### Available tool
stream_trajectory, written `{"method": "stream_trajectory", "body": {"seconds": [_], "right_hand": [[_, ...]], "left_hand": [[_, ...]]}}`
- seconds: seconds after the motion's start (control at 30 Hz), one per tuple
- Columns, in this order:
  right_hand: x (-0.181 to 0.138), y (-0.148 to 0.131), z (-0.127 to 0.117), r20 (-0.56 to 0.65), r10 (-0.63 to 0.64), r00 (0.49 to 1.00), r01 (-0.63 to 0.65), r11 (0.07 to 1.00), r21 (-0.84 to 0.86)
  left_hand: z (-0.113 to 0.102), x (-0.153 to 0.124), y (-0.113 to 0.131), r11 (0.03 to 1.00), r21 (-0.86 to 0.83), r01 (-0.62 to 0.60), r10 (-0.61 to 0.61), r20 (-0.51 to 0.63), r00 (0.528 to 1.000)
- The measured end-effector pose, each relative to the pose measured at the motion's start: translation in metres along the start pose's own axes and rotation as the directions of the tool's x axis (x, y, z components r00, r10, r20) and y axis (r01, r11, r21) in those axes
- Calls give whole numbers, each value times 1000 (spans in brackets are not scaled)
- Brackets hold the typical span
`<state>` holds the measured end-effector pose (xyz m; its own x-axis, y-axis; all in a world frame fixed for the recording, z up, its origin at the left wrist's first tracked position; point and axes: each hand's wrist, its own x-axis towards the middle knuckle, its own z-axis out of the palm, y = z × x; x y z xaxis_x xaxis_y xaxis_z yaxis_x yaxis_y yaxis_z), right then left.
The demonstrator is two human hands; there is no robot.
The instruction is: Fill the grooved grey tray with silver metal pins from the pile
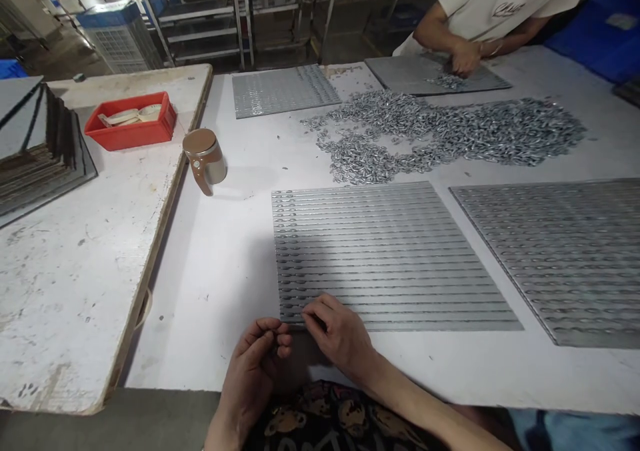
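Left hand (260, 361) curls its fingers close, right hand (341, 334) rests pinched fingertips on the grey ridged metal tray (395, 251), and the white shirt (480, 4) has writing too blurry to read.

The white work table (230, 251) bears a grey grooved metal tray (395, 251) at its near edge, with a second grooved tray (565, 257) just beside it on the right. Two more grooved trays (283, 91) lie at the far side. Between the near and far trays spreads a heap of small silvery metal parts (450, 131), and a brown-and-steel mug (205, 161) stands near the left edge.
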<state>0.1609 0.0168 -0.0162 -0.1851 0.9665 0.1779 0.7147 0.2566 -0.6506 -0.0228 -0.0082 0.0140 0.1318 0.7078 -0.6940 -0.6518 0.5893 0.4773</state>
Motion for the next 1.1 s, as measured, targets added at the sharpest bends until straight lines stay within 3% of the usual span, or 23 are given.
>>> {"method": "stream_trajectory", "body": {"seconds": [0.23, 0.47, 0.67, 0.87, 0.93, 1.03, 1.1], "right_hand": [[2, 3, -2, 45, -3, 999, 5, 999, -45], [-6, 11, 0, 82, -224, 971, 236, 953, -189], [-17, 25, 2, 77, -424, 902, 429, 867, -254], [-14, 0, -25, 26, -380, 925, 381, 924, -38], [-12, -15, -35, 19, -421, 907, 420, 907, 38], [-8, -31, -41, 106, -471, 876, 462, 881, 96], [-6, -35, -41, 185, -422, 887, 403, 905, 134]], "left_hand": [[4, 1, -2, 1000, -17, 14, -13, 56, 998], [9, 1, -6, 1000, -21, 12, -10, 90, 996], [9, 2, -8, 1000, -29, 7, -4, 92, 996], [12, -2, -5, 986, -158, 53, -31, 138, 990], [14, -7, -3, 977, -194, 90, -53, 191, 980], [17, -13, -1, 968, -215, 127, -72, 245, 967], [17, -16, -3, 971, -207, 122, -61, 276, 959]]}}
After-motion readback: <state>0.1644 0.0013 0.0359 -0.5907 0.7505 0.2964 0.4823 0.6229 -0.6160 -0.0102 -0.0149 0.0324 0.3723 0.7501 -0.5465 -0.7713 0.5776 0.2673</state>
